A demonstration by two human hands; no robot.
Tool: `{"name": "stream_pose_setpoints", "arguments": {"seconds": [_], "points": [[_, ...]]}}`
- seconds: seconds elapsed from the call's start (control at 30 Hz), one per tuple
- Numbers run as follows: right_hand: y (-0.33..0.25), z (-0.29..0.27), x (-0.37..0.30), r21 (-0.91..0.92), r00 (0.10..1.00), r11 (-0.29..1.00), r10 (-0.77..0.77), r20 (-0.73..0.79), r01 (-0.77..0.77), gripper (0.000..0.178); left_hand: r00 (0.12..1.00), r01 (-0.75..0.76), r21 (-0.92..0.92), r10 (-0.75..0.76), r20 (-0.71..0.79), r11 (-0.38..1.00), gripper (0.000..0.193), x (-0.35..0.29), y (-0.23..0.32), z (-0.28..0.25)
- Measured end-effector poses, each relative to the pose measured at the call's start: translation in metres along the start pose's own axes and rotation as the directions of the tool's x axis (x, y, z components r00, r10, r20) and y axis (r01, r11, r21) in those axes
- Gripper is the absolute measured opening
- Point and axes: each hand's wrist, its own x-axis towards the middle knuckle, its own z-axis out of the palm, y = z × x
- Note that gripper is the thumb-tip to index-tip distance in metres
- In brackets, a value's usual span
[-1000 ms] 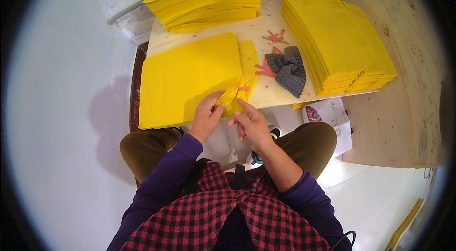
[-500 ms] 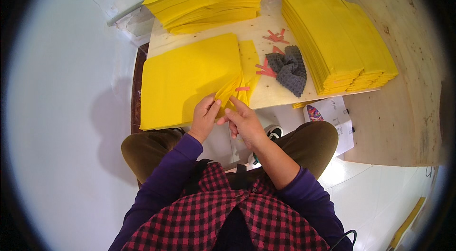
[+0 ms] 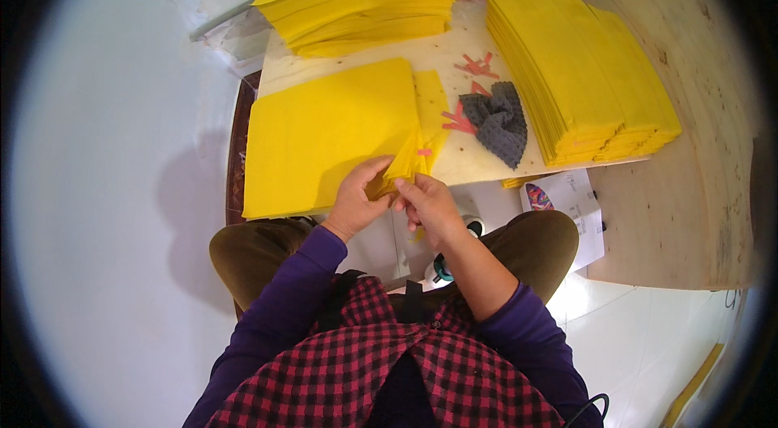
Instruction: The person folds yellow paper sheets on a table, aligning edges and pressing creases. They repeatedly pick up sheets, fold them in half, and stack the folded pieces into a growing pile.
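Observation:
A stack of flat yellow sheets [image 3: 328, 132], cloth-like in look, lies at the table's near left. Its near right corner is bent up and fanned between my hands. My left hand [image 3: 359, 199] curls round the raised corner, thumb toward the right. With fingers bent close together, my right hand [image 3: 431, 205] pinches the edges of the sheets from the right side. Against the fanned edges shows a small red strip [image 3: 424, 152]. Part of another yellow sheet [image 3: 432, 92] sticks out from under the stack on the right.
Behind is a tall pile of yellow sheets [image 3: 361, 10]; long yellow piles [image 3: 567, 71] fill the table's right side. Between them lie a crumpled dark grey cloth [image 3: 498, 124] and loose red strips [image 3: 476, 66]. A wooden panel [image 3: 673, 104] stands at the right, near a white box [image 3: 574, 205].
The view has shifted slightly. My left hand's fingers have opened wider round the raised corner, and my right fingers have come in closer on the sheet edges.

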Motion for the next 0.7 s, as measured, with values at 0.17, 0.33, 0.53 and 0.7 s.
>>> {"name": "stream_pose_setpoints", "arguments": {"seconds": [0.17, 0.33, 0.53, 0.7], "points": [[-0.0035, 0.0001, 0.0035, -0.028, 1.0, 1.0, 0.006, -0.012, -0.007, 0.022, 0.998, -0.066, 0.118, 0.064, 0.024, 0.991, 0.055, 0.0025, 0.0064, -0.0014], [-0.0004, 0.0, 0.0061, -0.013, 1.0, 1.0, 0.01, -0.021, -0.011, 0.019, 0.999, -0.041, 0.128, 0.045, -0.029, 0.991, 0.055, 0.003, 0.0067, 0.002], [0.0039, -0.0025, 0.0091, -0.016, 0.999, 1.0, 0.002, -0.045, -0.003, 0.018, 0.998, -0.026, 0.121, 0.033, -0.054, 0.992, 0.045, 0.0022, 0.0042, 0.0033], [0.003, -0.0029, 0.0084, -0.026, 0.999, 1.0, -0.011, -0.036, 0.01, 0.018, 0.993, -0.087, 0.16, 0.098, -0.066, 0.983, 0.032, 0.0026, 0.0043, 0.0033]]}}
